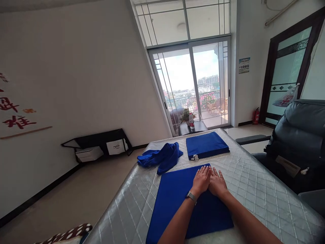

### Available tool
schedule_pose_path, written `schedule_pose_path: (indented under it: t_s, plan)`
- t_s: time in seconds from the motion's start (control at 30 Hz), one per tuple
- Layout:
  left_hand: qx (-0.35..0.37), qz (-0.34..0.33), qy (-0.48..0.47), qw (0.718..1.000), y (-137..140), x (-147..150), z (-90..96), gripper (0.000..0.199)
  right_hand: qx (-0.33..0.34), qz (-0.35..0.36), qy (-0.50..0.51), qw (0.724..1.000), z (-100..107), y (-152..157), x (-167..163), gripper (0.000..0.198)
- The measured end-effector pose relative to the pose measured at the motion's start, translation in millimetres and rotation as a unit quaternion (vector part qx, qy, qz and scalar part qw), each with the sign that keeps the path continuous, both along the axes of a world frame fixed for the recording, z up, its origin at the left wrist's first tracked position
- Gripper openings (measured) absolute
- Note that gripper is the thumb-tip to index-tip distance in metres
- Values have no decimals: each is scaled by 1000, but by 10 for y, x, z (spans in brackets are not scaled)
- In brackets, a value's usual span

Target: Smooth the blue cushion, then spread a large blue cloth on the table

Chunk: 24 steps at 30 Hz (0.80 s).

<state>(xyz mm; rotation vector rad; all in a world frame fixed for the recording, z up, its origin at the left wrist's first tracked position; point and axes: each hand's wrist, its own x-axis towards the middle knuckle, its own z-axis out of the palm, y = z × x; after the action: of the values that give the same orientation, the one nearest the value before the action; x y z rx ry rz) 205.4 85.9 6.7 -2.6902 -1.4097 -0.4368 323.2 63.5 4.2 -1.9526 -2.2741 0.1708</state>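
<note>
A blue cloth (172, 200) lies spread flat on the quilted silver mattress (254, 179). Both hands rest on its upper right part, side by side. My left hand (201, 179), with a watch on the wrist, presses down with its fingers stretched out. Beside it, touching at the thumb side, my right hand (217, 183) lies flat with fingers extended near the cloth's right edge. Just beyond them sits a stack of folded blue cloths (207, 144) with white tags at its near corner. A crumpled blue cloth (162, 156) is heaped to the left of that stack.
Behind the mattress, a small dark table (196, 128) holds a bottle (191, 121) and a potted plant (185, 116). A black recliner (302, 135) stands at the right. White boxes (115, 147) sit on a black stand by the left wall. Sliding glass doors are at the back.
</note>
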Motion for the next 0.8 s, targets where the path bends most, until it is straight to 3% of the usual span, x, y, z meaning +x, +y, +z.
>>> schedule_pose_path:
  t_s: [0.1,0.2,0.3,0.47,0.57,0.8]
  plan:
    - [-5,17,5,1000,14,-106,-30,56,-5,-15,13,1000,18,4,-7,65]
    - [-19,86,17,996,11,-386,-43,62,-12,-35,31,999,48,9,-22,69]
    - [-39,163,38,985,-4,-838,-57,66,-12,-39,38,998,56,12,-30,71]
    - [-29,228,52,972,-121,-1764,-183,65,-13,-35,33,999,42,13,-30,71]
    - [-27,267,36,963,-223,-2130,-261,71,-18,-39,28,999,44,12,-35,71]
    - [-33,284,24,958,-316,-2208,-241,83,-18,-31,17,999,39,16,-46,71]
